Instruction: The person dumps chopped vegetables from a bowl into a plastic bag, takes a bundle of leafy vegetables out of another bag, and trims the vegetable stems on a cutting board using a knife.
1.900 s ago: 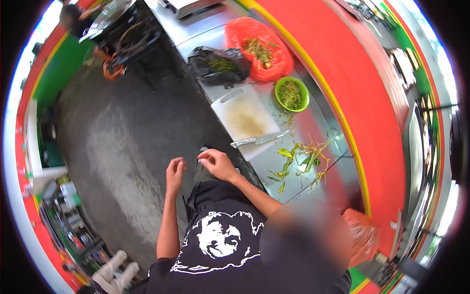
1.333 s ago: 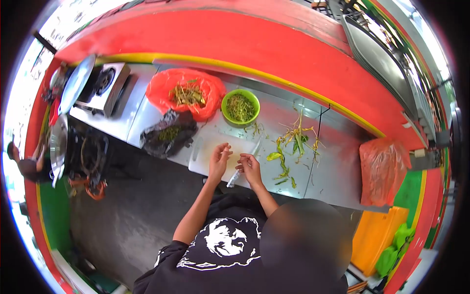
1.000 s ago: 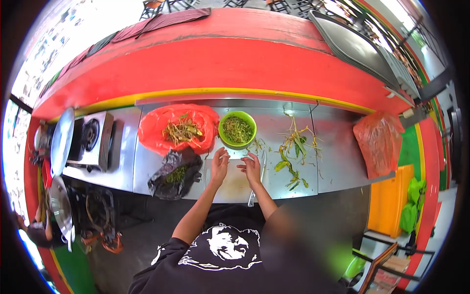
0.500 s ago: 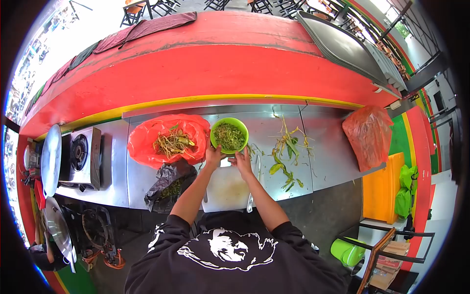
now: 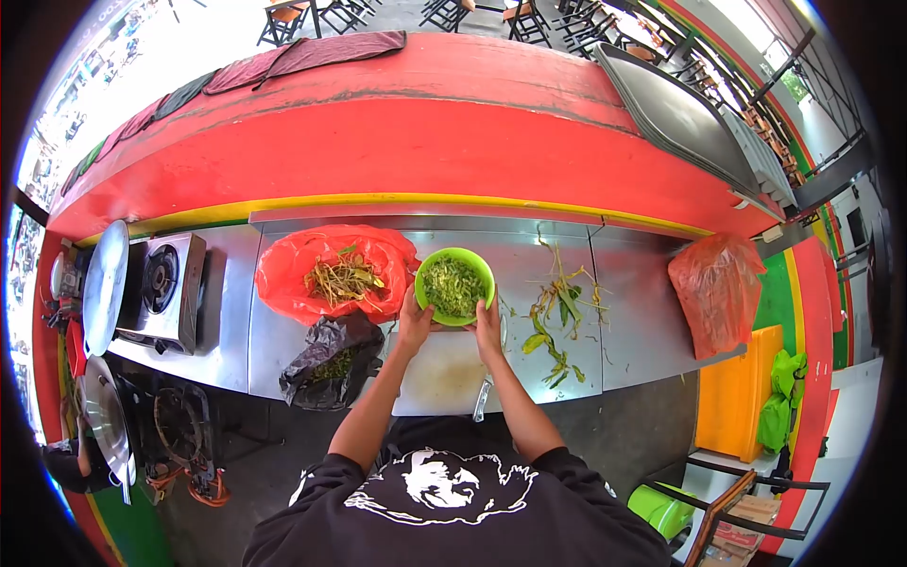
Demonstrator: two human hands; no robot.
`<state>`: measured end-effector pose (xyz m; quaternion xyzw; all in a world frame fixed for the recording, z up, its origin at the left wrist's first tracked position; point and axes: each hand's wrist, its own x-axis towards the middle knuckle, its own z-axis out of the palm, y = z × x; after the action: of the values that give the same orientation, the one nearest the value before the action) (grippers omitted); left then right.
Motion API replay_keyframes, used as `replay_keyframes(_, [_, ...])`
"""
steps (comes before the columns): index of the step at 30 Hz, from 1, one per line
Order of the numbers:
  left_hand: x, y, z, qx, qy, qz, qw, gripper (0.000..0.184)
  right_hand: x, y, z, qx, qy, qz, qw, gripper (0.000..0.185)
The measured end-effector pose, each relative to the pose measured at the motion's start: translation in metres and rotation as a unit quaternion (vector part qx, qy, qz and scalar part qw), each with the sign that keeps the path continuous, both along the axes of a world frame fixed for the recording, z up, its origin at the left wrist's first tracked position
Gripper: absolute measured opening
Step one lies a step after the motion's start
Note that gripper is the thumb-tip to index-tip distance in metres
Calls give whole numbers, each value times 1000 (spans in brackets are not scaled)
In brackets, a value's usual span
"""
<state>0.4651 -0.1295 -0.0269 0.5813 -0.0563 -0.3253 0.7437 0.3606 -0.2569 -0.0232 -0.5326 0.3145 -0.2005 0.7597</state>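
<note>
A green bowl [image 5: 454, 319] of chopped greens [image 5: 453, 286] is held between my two hands, over the far end of the white cutting board [image 5: 439, 380]. My left hand [image 5: 414, 321] grips its left side and my right hand [image 5: 488, 328] its right side. The knife [image 5: 482, 397] lies at the board's right edge, its blade partly hidden by my right hand and forearm. Left of the bowl is an open red plastic bag [image 5: 282, 274] with stalks and roots in it. Below that sits a black bag [image 5: 326, 364] holding greens.
Loose stems and leaves [image 5: 557, 317] lie on the steel counter [image 5: 642, 312]. A gas stove [image 5: 170, 293] and large pans [image 5: 106, 288] are at the left. Another red bag [image 5: 715, 298] stands at the right. Beyond the counter rises a red ledge [image 5: 416, 151] with trays [image 5: 675, 113].
My hands, earlier apart and holding nothing, have closed on the bowl's sides. Since the last frame the bowl has come nearer to me. The view has swung round to face the counter.
</note>
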Motion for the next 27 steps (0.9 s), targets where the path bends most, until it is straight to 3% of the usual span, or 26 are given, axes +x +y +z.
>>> replay_keyframes(4, [-15,27,13,1,-4,-12,1000,70,-15,5,8,26,29,14,999,62])
replay_keyframes(7, [-27,52,20,5,12,-41,999,71,-27,10,-26,89,-43,44,994,61])
replay_keyframes(8, [-32,61,22,10,13,-64,998,71,-31,16,-32,45,-29,25,998,60])
replay_keyframes(14, [-61,108,15,31,-25,-46,998,67,-58,68,-21,154,-47,-7,987,60])
replay_keyframes(17, [-70,131,21,28,-14,-56,998,67,-72,88,-46,158,-33,-7,987,60])
replay_keyframes(22, [-75,161,25,51,-3,-35,998,62,-72,116,-41,166,-26,8,986,59])
replay_keyframes(24, [-69,175,28,191,-133,-51,971,56,-70,123,-39,166,-35,10,985,59])
replay_keyframes(27, [-56,191,32,200,-257,46,944,40,-66,133,-39,145,-27,35,988,60])
